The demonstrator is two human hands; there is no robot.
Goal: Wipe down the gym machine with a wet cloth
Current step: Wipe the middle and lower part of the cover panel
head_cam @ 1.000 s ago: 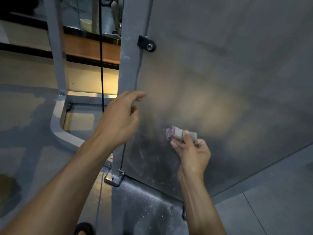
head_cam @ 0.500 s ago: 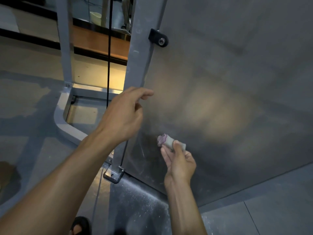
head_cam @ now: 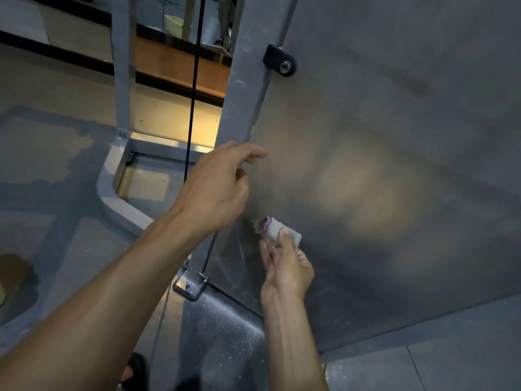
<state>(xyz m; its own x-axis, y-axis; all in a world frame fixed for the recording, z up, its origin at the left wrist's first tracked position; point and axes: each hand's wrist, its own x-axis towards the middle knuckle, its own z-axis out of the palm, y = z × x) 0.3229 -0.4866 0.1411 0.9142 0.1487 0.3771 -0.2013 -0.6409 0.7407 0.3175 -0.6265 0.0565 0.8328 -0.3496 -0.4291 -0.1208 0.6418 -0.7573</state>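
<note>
Here, right hand [head_cam: 286,268] pinching cloth [head_cam: 277,231] against panel [head_cam: 380,136]; left hand [head_cam: 217,190] loose, perhaps touching.

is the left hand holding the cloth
No, the small rolled cloth is pinched by the right hand against the grey machine panel, while the left hand holds nothing.

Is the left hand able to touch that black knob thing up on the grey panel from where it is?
Probably yes. The left hand is open, holds nothing, and hovers by the panel below the black knob. Nothing lies between them, though the arm would need to stretch upward.
</note>
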